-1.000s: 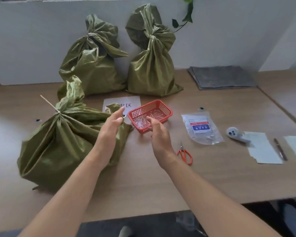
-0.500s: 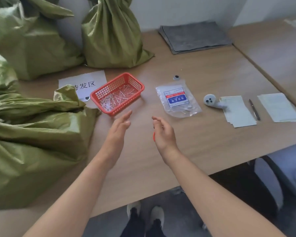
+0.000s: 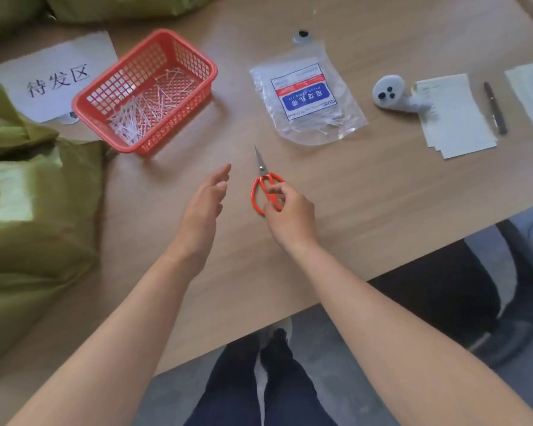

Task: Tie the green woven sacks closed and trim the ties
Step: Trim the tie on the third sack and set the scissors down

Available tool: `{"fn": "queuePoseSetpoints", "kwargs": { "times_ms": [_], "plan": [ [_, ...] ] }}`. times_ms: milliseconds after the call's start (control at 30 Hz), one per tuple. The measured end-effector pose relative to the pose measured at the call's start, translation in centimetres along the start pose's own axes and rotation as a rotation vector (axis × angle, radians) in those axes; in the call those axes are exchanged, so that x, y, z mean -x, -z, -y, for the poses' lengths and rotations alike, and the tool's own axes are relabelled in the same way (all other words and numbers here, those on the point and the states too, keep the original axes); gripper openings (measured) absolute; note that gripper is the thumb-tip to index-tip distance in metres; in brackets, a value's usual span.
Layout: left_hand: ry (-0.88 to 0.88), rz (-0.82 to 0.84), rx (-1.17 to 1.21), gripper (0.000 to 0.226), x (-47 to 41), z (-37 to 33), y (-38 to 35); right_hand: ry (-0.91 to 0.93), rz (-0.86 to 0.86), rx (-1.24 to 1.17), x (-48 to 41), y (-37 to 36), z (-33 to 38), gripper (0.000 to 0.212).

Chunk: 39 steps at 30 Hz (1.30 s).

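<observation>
The right hand (image 3: 290, 210) had thumb and fingertips pinched on a red handle loop of the scissors (image 3: 261, 173), which lay near the middle of the table (image 3: 366, 186), blades closed and pointing toward the far edge. Just beside it, the left hand (image 3: 206, 204) hovered with loose, nearly straight fingers, holding nothing.

Beyond them, toward the far edge, stood a red basket (image 3: 145, 90) of thin white strips, too tangled to count, and to its right a clear packet (image 3: 308, 99) with a few ties left inside. One green sack (image 3: 34, 210) filled the table's left edge. Green cloth (image 3: 120, 7) at the far edge looked like two more sacks.

No sack's neck was in view, so how many were tied could not be told. Taking up the scissors suggested a tie was fastened and waiting to be trimmed.

Counted: one pair of scissors, one basket, one packet, one lettered paper sign (image 3: 53, 78), one pen (image 3: 494, 107), and one full sack with parts of others.
</observation>
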<state>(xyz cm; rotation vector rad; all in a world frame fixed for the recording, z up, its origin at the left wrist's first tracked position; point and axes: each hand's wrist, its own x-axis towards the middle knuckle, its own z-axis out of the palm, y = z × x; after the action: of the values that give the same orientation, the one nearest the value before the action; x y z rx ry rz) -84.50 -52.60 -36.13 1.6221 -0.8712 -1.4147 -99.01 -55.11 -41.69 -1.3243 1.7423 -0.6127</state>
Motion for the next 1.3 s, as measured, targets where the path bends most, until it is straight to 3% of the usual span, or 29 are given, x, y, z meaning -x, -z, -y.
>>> {"fn": "queuePoseSetpoints", "kwargs": {
  "times_ms": [267, 367, 500, 633, 767, 933, 1300],
  "plan": [
    [0.047, -0.044, 0.02, 0.055, -0.7, 3.2, -0.4, 0.09, 0.057, 0.505, -3.5, -1.7, -1.9, 0.04],
    [0.017, -0.059, 0.011, 0.051, 0.2, 3.1, 0.1, 0.017, 0.059, 0.545, -4.0, -2.4, -1.1, 0.029],
    [-0.023, -0.084, 0.027, 0.045, 1.4, 1.6, 1.3, -0.029, 0.098, 0.529, -2.0, -2.7, -0.3, 0.039],
    [-0.08, -0.101, 0.055, 0.043, 3.1, -0.8, 2.1, -0.09, 0.162, 0.381, -0.2, -2.8, 0.9, 0.035],
    [-0.143, -0.125, 0.089, 0.042, 5.1, -3.6, 2.8, -0.069, 0.157, 0.034, 1.5, -2.3, 4.4, 0.022],
    [-0.266, -0.148, 0.134, 0.039, 8.4, -7.4, 4.5, 0.011, 0.123, -0.33, 4.3, -0.8, 10.8, 0.032],
    [-0.52, -0.313, 0.204, 0.049, 18.0, -14.3, 13.2, 0.351, 0.264, -0.489, 13.5, -1.5, 23.2, 0.03]
  ]
}}
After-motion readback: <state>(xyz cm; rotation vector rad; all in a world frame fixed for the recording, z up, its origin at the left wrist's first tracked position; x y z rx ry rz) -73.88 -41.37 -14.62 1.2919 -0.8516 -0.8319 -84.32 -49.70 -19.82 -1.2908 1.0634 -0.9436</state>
